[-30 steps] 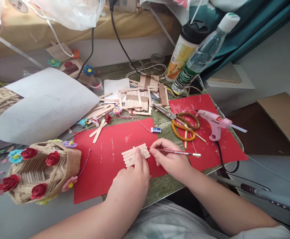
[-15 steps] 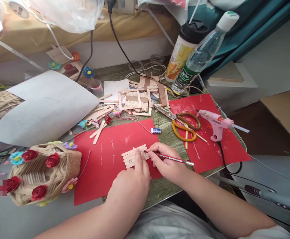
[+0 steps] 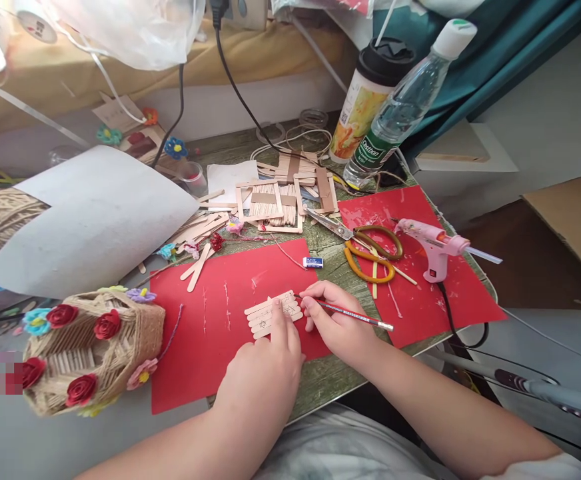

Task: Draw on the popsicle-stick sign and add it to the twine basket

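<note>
A small panel of glued popsicle sticks (image 3: 272, 312) lies on a red sheet (image 3: 220, 333) in front of me, with small stars drawn on it. My left hand (image 3: 265, 373) presses down on the panel with its fingers together, holding it still. My right hand (image 3: 338, 320) grips a red pencil (image 3: 350, 315) in a writing pinch. The pencil tip touches the panel's right end.
Scissors (image 3: 365, 247) and a pink glue gun (image 3: 433, 243) lie on a second red sheet (image 3: 420, 293) to the right. More stick frames (image 3: 280, 197), loose sticks, an eraser (image 3: 312, 262), a water bottle (image 3: 400, 107), a cup (image 3: 368, 100), grey card (image 3: 90, 213) and a twine basket (image 3: 85, 350) surround the work.
My right hand turned the pencil from a sideways hold to a writing hold and brought its tip onto the stick panel. My left hand stayed on the panel.
</note>
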`<state>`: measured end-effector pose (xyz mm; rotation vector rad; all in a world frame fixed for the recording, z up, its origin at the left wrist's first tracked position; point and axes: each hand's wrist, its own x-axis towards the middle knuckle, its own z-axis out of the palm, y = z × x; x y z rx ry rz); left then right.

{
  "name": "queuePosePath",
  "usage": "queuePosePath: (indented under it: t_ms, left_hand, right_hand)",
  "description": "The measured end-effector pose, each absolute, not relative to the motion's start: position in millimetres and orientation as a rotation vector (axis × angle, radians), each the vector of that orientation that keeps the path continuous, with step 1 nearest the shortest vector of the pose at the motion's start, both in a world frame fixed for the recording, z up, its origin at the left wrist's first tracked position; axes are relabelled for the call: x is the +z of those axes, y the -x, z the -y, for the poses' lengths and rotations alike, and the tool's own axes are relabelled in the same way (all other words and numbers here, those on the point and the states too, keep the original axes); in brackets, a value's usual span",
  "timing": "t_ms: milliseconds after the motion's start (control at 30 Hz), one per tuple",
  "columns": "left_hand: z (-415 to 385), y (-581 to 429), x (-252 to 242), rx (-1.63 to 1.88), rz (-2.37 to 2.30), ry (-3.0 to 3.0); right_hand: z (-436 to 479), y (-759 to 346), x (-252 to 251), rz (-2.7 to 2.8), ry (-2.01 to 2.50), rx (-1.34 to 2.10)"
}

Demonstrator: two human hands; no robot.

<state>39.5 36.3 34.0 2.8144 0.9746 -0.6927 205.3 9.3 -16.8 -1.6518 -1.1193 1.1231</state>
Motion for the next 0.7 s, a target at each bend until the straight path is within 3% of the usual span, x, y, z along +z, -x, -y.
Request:
queuePosePath:
  t_ms: [700]
  left_hand:
    - [-37.4,-41.1,33.6,-0.772,-0.978,-2.746]
  right_hand:
    - [-9.8,-207.3,-15.4,1.137,1.570,1.213]
